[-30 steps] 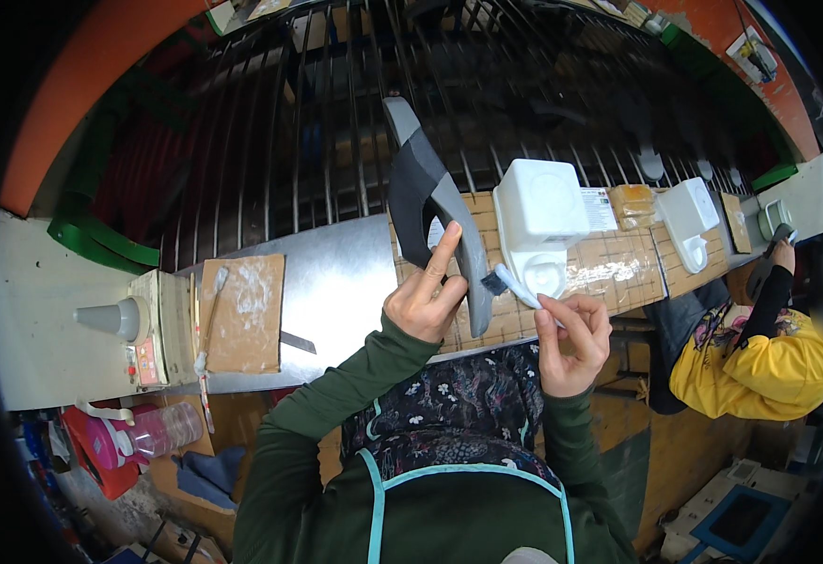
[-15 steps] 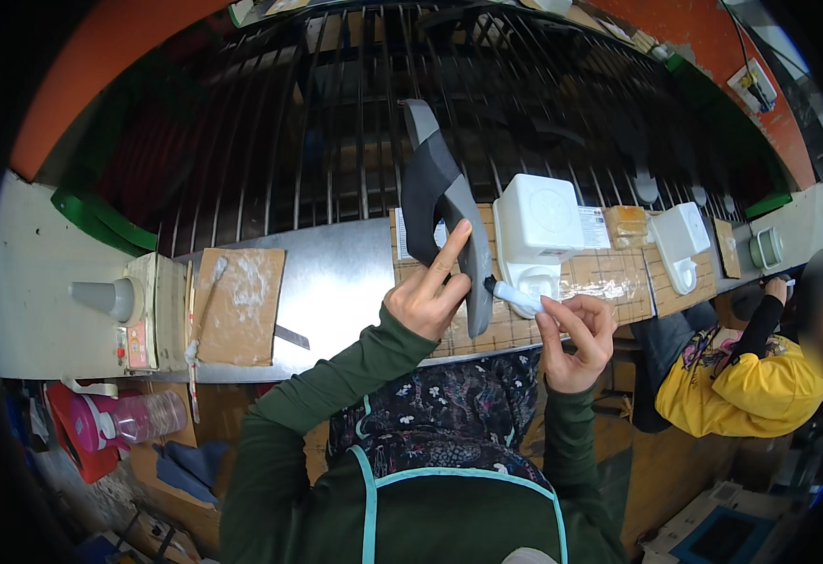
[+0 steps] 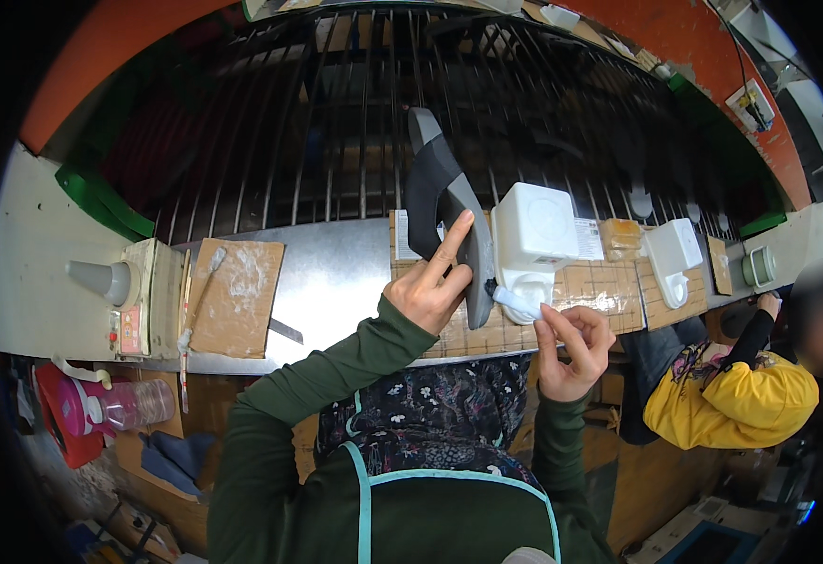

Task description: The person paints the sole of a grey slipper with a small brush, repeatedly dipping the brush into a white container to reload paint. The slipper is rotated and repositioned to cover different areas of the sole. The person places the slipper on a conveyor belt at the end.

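Note:
A grey slipper (image 3: pixel 479 258) with a wide black strap is held up on its edge by my left hand (image 3: pixel 427 287). The index finger of that hand lies stretched along the sole, and its other fingers are bent near the strap. Between thumb and fingertips, my right hand (image 3: pixel 573 350) pinches a small brush (image 3: pixel 517 303) with a pale handle and dark bristles. The bristles touch, or nearly touch, the sole's edge near its lower end. Just behind the brush stands a white plastic dispenser (image 3: pixel 536 226) with a round cup at its front.
Metal rollers (image 3: pixel 336 122) run behind the worktop. At left lie a smeared cardboard piece (image 3: pixel 242 305), a white-coated stick (image 3: pixel 206 282) and a grey cone (image 3: pixel 101 280). A second white dispenser (image 3: pixel 672 252) and a yellowish block (image 3: pixel 621 235) stand right. A person in yellow (image 3: pixel 731 399) sits beyond.
The view has shifted slightly. Both hands keep their grips, the brush staying at the lower part of the slipper's sole edge.

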Tool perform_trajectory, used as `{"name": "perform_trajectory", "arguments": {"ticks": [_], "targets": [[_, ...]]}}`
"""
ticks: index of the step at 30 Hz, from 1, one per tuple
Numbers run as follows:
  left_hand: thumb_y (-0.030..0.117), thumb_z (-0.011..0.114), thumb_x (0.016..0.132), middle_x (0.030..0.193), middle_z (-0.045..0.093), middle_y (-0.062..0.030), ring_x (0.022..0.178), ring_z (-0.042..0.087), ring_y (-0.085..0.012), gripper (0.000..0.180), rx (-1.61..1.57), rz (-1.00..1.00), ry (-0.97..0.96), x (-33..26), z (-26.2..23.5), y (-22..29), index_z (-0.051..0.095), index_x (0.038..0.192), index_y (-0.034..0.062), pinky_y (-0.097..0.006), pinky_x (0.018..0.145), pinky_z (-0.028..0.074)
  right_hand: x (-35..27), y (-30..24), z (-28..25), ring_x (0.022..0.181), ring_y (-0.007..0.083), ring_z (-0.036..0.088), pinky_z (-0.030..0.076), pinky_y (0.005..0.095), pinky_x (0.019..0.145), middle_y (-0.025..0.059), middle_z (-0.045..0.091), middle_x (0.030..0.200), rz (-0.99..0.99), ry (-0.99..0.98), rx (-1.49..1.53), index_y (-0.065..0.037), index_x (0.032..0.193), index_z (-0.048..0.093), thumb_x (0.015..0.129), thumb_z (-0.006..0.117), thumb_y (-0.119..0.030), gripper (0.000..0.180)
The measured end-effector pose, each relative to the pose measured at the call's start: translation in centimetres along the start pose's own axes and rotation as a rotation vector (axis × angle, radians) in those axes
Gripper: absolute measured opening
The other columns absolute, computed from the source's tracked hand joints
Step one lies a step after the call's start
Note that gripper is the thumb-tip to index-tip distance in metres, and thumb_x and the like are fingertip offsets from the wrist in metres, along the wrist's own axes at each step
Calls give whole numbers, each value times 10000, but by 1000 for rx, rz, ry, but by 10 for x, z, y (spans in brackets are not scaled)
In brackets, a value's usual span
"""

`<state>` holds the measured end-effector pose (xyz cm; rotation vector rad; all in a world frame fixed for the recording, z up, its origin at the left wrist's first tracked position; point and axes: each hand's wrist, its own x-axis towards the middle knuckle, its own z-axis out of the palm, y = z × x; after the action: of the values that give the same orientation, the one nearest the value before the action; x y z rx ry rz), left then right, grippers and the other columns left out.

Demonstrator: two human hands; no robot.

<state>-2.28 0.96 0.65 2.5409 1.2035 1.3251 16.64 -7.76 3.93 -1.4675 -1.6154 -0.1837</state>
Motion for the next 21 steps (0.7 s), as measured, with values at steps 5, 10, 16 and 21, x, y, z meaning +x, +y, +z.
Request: {"name": "perform_trajectory", "arguments": {"ticks": [5,10,16,21], "targets": [[4,720,616,1467,378,-147,550,603,-142,235,-32,-21,-9,3,-2,1,533,754,42,-269,471,494,-2,-1,0,766,142,506,326,281,730,12,574,888,-22,23,-15,-147,961,753,674,806,-81,299],[15,757,572,1493,321,-168,577,636,-168,315,-51,-45,-57,7,-5,2,556,812,43,-285,478,504,-2,-2,1,743,130,508,307,280,750,11,578,899,-28,57,-7,-144,966,753,670,810,-84,308],[61,798,546,1507,272,-190,592,661,-213,398,-41,-77,-144,13,-12,2,574,874,43,-318,497,521,0,-1,5,716,122,520,300,284,756,14,585,905,-25,82,17,-139,962,754,674,808,-85,297],[118,825,554,1510,253,-186,658,682,-279,424,-69,-135,-225,23,-20,5,586,894,34,-366,547,548,4,-2,10,719,124,531,303,288,753,15,586,901,-15,122,57,-136,971,750,678,807,-91,302]]}}
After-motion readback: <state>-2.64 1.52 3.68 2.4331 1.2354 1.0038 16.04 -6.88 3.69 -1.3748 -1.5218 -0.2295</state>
